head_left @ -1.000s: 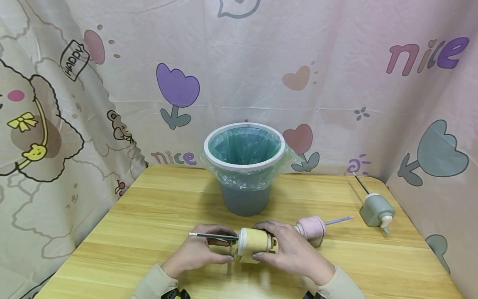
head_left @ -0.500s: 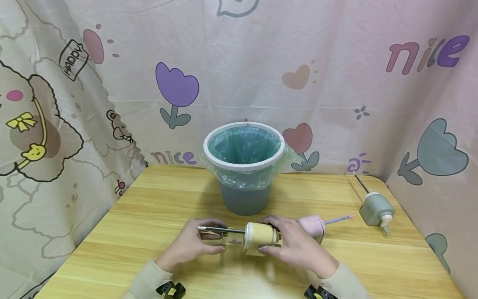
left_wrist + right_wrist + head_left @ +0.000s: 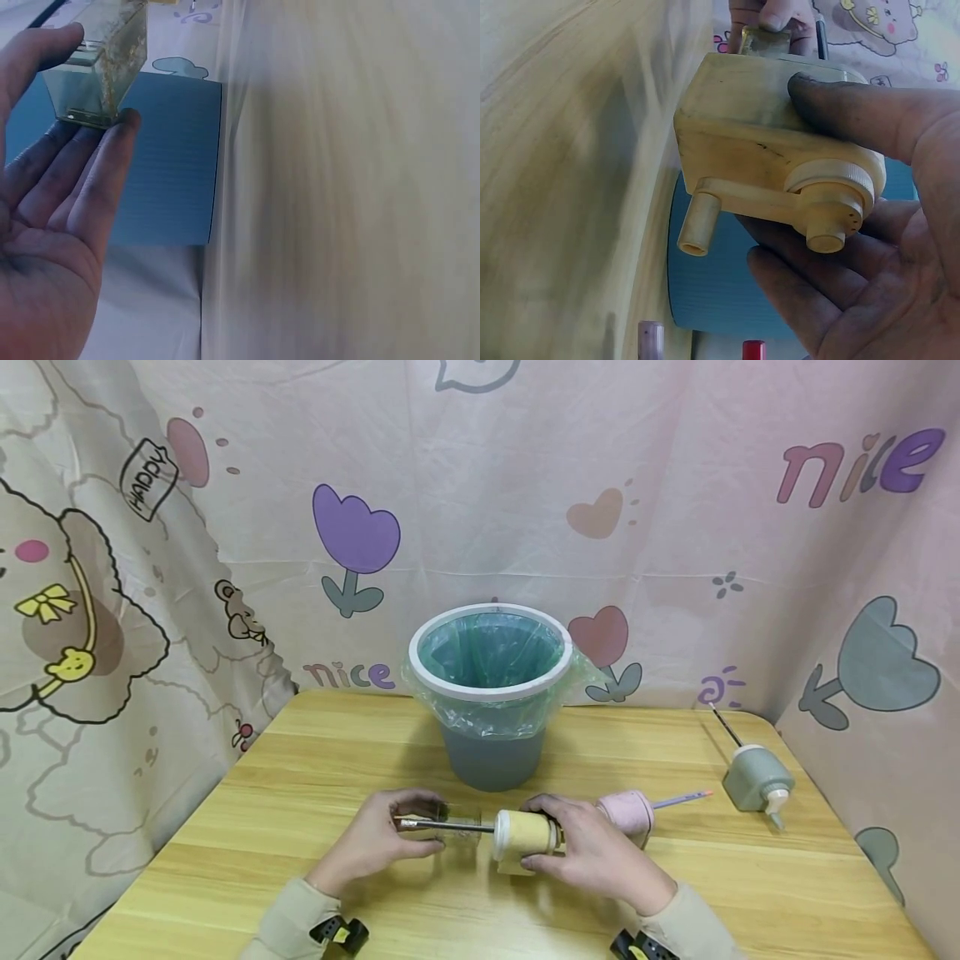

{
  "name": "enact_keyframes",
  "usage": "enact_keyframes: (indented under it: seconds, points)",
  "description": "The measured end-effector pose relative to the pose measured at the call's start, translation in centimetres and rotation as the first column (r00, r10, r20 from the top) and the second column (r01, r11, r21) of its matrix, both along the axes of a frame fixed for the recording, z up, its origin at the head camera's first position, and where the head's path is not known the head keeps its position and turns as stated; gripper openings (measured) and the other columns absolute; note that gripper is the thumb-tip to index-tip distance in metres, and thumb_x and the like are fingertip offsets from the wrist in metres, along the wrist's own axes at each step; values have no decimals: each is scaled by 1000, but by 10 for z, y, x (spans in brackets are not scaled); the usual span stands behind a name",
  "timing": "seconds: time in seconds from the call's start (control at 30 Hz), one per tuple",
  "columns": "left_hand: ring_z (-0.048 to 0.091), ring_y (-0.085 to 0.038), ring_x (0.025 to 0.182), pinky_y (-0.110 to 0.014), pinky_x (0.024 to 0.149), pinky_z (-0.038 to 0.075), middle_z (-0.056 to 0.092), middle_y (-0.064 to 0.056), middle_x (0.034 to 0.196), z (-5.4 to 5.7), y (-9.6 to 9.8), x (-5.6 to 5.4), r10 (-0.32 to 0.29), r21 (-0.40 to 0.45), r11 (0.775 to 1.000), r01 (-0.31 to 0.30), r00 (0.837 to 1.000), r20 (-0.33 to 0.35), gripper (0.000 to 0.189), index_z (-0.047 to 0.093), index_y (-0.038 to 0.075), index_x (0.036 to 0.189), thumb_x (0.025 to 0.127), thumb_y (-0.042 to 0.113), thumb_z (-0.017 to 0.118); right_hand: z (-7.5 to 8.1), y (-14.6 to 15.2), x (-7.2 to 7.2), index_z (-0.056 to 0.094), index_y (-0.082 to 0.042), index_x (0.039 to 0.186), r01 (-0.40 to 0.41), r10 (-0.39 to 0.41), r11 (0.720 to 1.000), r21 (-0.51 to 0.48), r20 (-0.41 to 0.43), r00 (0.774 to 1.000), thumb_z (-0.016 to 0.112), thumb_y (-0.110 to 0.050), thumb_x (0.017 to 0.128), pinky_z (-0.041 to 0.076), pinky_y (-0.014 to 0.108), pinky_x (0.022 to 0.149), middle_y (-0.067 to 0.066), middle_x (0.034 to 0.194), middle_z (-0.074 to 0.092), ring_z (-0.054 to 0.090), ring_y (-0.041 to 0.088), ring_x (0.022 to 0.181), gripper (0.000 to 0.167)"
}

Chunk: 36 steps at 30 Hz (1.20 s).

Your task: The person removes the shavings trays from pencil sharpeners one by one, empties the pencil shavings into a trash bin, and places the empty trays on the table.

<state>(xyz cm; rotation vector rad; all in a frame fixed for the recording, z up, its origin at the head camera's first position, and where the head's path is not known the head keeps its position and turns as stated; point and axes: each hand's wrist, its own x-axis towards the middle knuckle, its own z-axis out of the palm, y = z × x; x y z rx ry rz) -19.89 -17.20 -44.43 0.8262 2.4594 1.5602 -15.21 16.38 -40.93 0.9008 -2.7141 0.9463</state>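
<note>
My right hand (image 3: 592,852) grips a yellow hand-crank pencil sharpener (image 3: 525,833) from its crank side. In the right wrist view, the crank handle (image 3: 699,223) points out past my fingers. A dark pencil (image 3: 453,826) sticks out leftward from the sharpener's white front. Between the thumb and fingertips of my left hand (image 3: 390,831) is the clear shavings drawer (image 3: 463,832), drawn out of the sharpener's body. Shavings (image 3: 124,45) cling inside this drawer in the left wrist view. A gap shows between drawer and sharpener.
Behind the hands stands a trash bin (image 3: 495,760) with a white rim and a green liner. A pink sharpener (image 3: 628,814) with a purple pencil (image 3: 681,800) lies just past my right hand. Farther right is a grey-green sharpener (image 3: 757,779) with a dark pencil (image 3: 725,727).
My left hand has moved left and pulled the clear drawer out of the yellow sharpener. The right hand, still holding the sharpener, has shifted slightly right.
</note>
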Motion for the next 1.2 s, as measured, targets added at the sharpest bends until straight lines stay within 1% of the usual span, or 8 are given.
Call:
enact_keyframes:
  seconds: [0.1, 0.27, 0.4, 0.57, 0.67, 0.8, 1.0, 1.2]
  points:
    - [79, -20, 106, -30, 89, 67, 77, -21, 122, 0, -2, -3, -9, 44, 999, 7, 999, 43, 58, 69, 1, 131, 80, 13, 93, -2, -1, 0, 69, -17, 122, -3, 3, 1000, 5, 14, 1000, 91, -30, 84, 58, 25, 77, -10, 104, 73, 61, -2, 86, 46]
    - [76, -40, 115, -32, 93, 66, 69, -35, 129, 1, -7, -6, -17, 135, 991, -2, 990, 142, 60, 65, -9, 134, 78, -8, 88, -6, -3, 0, 69, -15, 123, -13, 13, 1000, 11, 31, 999, 91, -29, 84, 59, 26, 80, -8, 106, 73, 62, 0, 89, 47]
    - [73, -45, 118, -34, 96, 65, 68, -36, 131, 2, -11, -8, 5, 134, 991, -25, 989, 147, 61, 64, -10, 135, 78, -13, 86, -9, -5, 0, 69, -15, 123, -15, 14, 1000, 24, 23, 1000, 91, -30, 84, 60, 27, 82, -8, 107, 74, 62, 0, 91, 48]
    - [76, -38, 116, -33, 97, 65, 72, -29, 128, 1, -18, -12, 53, 90, 994, -63, 992, 116, 60, 66, -6, 135, 82, 5, 91, -10, -6, 0, 69, -14, 125, -24, 23, 999, 26, 40, 999, 91, -30, 85, 60, 27, 83, -7, 110, 74, 63, 0, 92, 49]
    - [76, -39, 115, -32, 96, 65, 74, -27, 126, -1, -23, -16, 71, 82, 993, -79, 993, 95, 59, 68, -4, 133, 82, 11, 93, -10, -7, 0, 69, -14, 125, -27, 26, 999, 33, 38, 999, 91, -29, 85, 60, 27, 84, -7, 111, 75, 63, 1, 92, 49]
    - [77, -38, 115, -31, 97, 65, 74, -27, 125, -2, -28, -20, 80, 96, 991, -88, 993, 85, 56, 68, -4, 133, 84, 10, 92, -10, -8, 1, 69, -14, 125, -27, 25, 999, 46, 32, 999, 91, -30, 84, 60, 27, 84, -7, 111, 74, 63, 1, 93, 49]
    - [78, -19, 111, -28, 98, 64, 73, -27, 127, 2, -35, -23, 114, 121, 985, -123, 990, 79, 57, 66, -6, 134, 84, 7, 90, -13, -10, 0, 69, -14, 125, -34, 31, 998, 47, 57, 998, 92, -31, 84, 60, 26, 82, -7, 110, 75, 63, 1, 92, 50]
    - [78, -22, 111, -27, 97, 64, 71, -30, 129, 10, -41, -24, 133, 141, 980, -142, 989, 69, 57, 65, -7, 135, 85, 5, 89, -15, -11, 1, 69, -14, 126, -38, 34, 998, 50, 77, 996, 92, -33, 85, 59, 25, 81, -6, 111, 75, 64, 1, 92, 51]
